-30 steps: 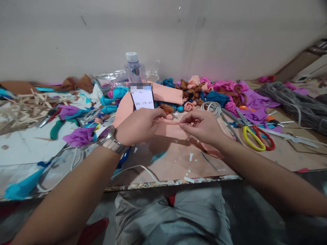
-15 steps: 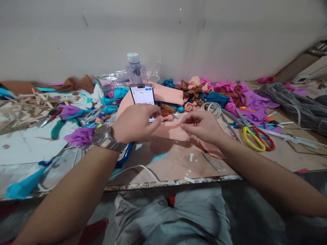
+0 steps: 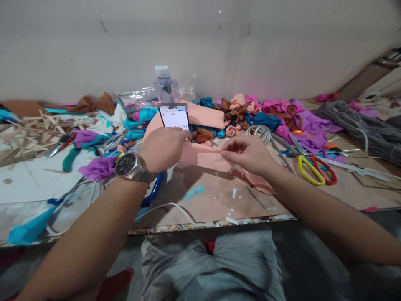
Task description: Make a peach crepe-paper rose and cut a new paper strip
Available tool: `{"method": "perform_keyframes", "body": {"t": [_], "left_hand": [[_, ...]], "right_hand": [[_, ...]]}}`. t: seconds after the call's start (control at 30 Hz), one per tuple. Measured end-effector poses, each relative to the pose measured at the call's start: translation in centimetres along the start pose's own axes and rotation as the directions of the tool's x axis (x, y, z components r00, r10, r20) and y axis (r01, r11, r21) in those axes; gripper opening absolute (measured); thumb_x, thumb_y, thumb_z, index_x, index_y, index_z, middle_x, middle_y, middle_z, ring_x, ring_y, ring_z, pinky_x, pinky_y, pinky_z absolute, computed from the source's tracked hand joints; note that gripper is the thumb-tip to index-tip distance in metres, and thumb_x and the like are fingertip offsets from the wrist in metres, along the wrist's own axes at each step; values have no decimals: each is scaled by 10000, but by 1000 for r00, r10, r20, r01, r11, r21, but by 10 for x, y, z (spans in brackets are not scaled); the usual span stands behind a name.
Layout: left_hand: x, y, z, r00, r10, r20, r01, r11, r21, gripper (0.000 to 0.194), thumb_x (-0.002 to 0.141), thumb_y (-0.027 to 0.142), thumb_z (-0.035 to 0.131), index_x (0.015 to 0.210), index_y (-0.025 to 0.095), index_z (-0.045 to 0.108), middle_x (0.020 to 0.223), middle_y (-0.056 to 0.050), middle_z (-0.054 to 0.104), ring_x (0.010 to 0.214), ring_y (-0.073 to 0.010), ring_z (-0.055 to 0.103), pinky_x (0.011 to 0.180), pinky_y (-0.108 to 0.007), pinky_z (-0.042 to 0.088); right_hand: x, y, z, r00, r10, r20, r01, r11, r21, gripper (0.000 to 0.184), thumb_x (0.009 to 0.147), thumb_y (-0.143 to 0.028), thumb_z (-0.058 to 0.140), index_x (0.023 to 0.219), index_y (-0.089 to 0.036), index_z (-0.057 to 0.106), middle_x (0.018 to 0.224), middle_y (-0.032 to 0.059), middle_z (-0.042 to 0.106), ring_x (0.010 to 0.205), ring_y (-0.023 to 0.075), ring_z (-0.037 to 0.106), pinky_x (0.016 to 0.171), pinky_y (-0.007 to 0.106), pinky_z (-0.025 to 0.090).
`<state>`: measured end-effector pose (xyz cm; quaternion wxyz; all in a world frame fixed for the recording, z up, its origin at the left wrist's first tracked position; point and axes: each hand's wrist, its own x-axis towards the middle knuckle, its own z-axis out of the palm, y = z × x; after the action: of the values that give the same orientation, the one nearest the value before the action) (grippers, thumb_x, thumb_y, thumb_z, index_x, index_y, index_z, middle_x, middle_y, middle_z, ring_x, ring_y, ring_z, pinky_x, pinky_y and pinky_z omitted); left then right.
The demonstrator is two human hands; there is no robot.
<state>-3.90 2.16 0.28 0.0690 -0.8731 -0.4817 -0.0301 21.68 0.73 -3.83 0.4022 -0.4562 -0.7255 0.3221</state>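
A strip of peach crepe paper [image 3: 206,159] stretches between my hands just above the table, its upper edge folded over. My right hand [image 3: 250,154] pinches that edge between thumb and fingertips, and a loose tail of the paper hangs below toward the right. At the strip's left end, my left hand [image 3: 164,149], with a wristwatch [image 3: 125,164] on its wrist, is closed on the paper; its thumb is mostly hidden. Behind the left hand, a phone [image 3: 173,119] showing a timer stands propped up. A wider peach paper piece [image 3: 206,115] lies behind it.
Yellow and red-handled scissors [image 3: 311,170] lie at right, near grey yarn [image 3: 341,129]. A bottle [image 3: 166,85] stands at the back beside crumpled paper flowers [image 3: 266,121]. Wooden sticks [image 3: 31,133] and green-handled pliers [image 3: 71,158] lie left. A white cord [image 3: 178,205] runs near the table edge.
My left hand has lowered its spread fingers and closed on the left end of the peach strip, which now shows more of its folded edge. My right hand has stayed nearly still.
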Motion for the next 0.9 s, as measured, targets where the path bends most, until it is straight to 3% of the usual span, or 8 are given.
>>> {"method": "perform_keyframes", "body": {"t": [0.17, 0.23, 0.3, 0.4, 0.6, 0.77, 0.9], "left_hand": [[-2, 28, -1, 984, 162, -80, -179, 938, -296, 426, 872, 148, 419, 1226, 176, 654, 1209, -89, 715, 1071, -253, 656, 881, -343, 464], [-3, 40, 0, 981, 160, -105, -189, 902, -387, 346, 929, 236, 440, 1178, 166, 669, 1097, -86, 738, 938, -226, 674, 791, -316, 463], [-4, 47, 1, 985, 157, -77, -175, 894, -414, 311, 970, 318, 442, 1008, 150, 701, 920, -85, 736, 769, -192, 648, 672, -290, 420], [-4, 49, 1, 986, 160, -44, -163, 886, -435, 315, 972, 324, 471, 852, 140, 697, 762, -66, 694, 629, -147, 573, 590, -272, 344], [-3, 43, -2, 989, 142, 41, -93, 818, -568, 298, 945, 331, 514, 861, 152, 737, 677, -27, 655, 586, -128, 529, 563, -257, 314], [-3, 39, -3, 979, 150, 135, -18, 732, -681, 311, 936, 360, 518, 926, 163, 758, 721, -14, 679, 621, -127, 534, 566, -250, 328], [-3, 34, -2, 974, 141, 180, 42, 662, -748, 295, 909, 370, 543, 908, 173, 764, 714, -1, 668, 640, -126, 526, 582, -245, 355]], "right_hand": [[-2, -1, 5, 999, -10, 38, 9, 1000, 27, 62, 752, -203, 723, 764, -146, 744, 740, 39, 735, 651, 134, 628, 594, 240, 475], [-3, -1, 7, 998, 3, 64, -6, 999, 50, 76, 755, -215, 727, 777, -146, 749, 745, 38, 734, 652, 134, 627, 596, 241, 476], [-4, -3, 8, 996, 18, 88, -23, 998, 58, 88, 759, -230, 733, 785, -147, 751, 734, 34, 726, 643, 133, 619, 587, 239, 470], [-5, -6, 8, 994, -2, 111, -3, 999, 40, 75, 769, -223, 727, 779, -151, 747, 727, 27, 721, 650, 134, 623, 589, 235, 470], [-7, -5, 7, 976, -186, 115, 198, 974, -107, 60, 814, -210, 700, 815, -181, 753, 750, 19, 745, 666, 140, 644, 605, 240, 463], [-8, -2, 8, 895, -432, 111, 445, 855, -266, 73, 850, -217, 676, 841, -203, 747, 742, 18, 744, 679, 159, 639, 689, 292, 456], [-10, -3, 7, 857, -500, 121, 512, 807, -293, 101, 862, -184, 652, 887, -217, 744, 769, 18, 759, 720, 174, 649, 761, 328, 448]]}}
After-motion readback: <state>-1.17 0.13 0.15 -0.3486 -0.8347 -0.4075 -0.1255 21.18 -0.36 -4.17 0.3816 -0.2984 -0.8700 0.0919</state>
